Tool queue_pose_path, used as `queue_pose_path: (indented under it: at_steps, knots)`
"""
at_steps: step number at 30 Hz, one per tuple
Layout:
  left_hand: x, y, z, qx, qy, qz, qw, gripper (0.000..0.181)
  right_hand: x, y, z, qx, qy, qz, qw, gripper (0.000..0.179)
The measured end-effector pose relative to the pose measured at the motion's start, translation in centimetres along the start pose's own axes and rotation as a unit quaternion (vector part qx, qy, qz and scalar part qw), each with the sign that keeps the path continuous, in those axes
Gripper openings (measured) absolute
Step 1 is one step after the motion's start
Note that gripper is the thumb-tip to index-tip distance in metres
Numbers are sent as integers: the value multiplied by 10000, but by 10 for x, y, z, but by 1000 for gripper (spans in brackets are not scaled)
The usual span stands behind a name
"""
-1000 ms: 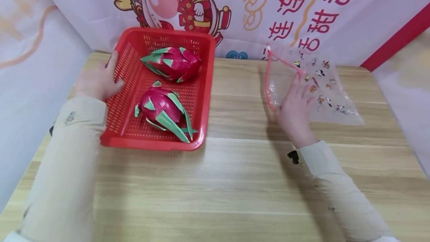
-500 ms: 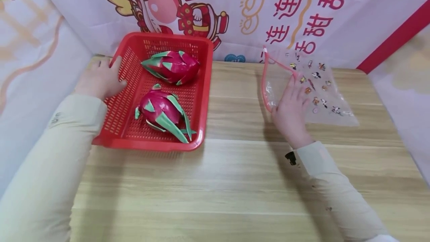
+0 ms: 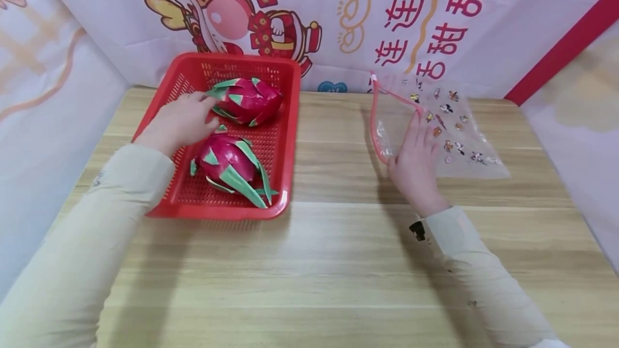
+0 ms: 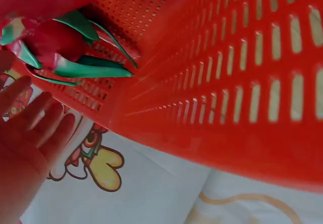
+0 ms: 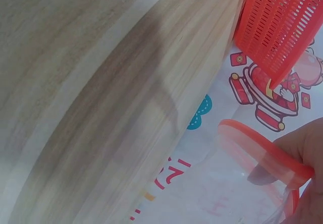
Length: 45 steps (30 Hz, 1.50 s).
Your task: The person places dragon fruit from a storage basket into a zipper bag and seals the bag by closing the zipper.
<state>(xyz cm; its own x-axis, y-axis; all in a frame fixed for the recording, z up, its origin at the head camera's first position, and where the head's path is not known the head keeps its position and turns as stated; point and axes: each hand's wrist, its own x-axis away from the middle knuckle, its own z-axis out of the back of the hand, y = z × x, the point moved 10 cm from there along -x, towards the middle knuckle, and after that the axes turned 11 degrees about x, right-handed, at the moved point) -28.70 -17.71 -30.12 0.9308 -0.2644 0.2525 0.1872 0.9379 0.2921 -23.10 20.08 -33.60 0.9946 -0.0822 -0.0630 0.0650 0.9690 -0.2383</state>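
Note:
In the head view, a red perforated plastic basket (image 3: 220, 211) stands at the left of the table with two dragon fruits in it. My left hand (image 3: 179, 122) hovers over the basket's left side, fingers relaxed and reaching to the green tips of the back dragon fruit (image 3: 256, 102). The front dragon fruit (image 3: 229, 160) lies just below that hand. On the right, my right hand (image 3: 417, 173) pinches the red zip edge of a clear zip bag (image 3: 464, 149) printed with small cartoon figures. The right wrist view shows the bag's mouth (image 5: 252, 138) gaping, the thumb at its edge.
The wooden table (image 3: 333, 267) spreads between the basket and the bag and toward the front. A white printed cloth (image 3: 333, 20) with a cartoon figure and red characters hangs right behind both. Cloth walls border the left and right sides.
My left hand has left the basket's left rim and moved right, over the basket toward the back dragon fruit. The right hand keeps its hold on the zip bag.

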Motion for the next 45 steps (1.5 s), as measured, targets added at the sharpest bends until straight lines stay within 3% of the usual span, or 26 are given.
queue_pose_path:
  at_steps: [4,13,21,25,36,45]
  knots:
    - [0,15,-7,352,-215,-360,9985,60,0,0,-1,28,2,1,10000,99]
    - [3,33,-16,543,-570,-685,9945,66,-1,-1,-4,57,47,34,10000,98]
    - [9,35,-37,897,-1370,-387,9857,81,-4,-1,-4,80,38,26,10000,97]
    - [8,36,-42,831,-1451,-469,9848,81,-5,-2,-5,83,43,35,10000,97]
    - [8,32,-45,792,-1563,-280,9841,82,-5,-4,-7,125,52,104,9999,96]
    - [10,49,-41,627,-1430,-854,9840,62,-5,-4,-9,134,33,145,9998,95]
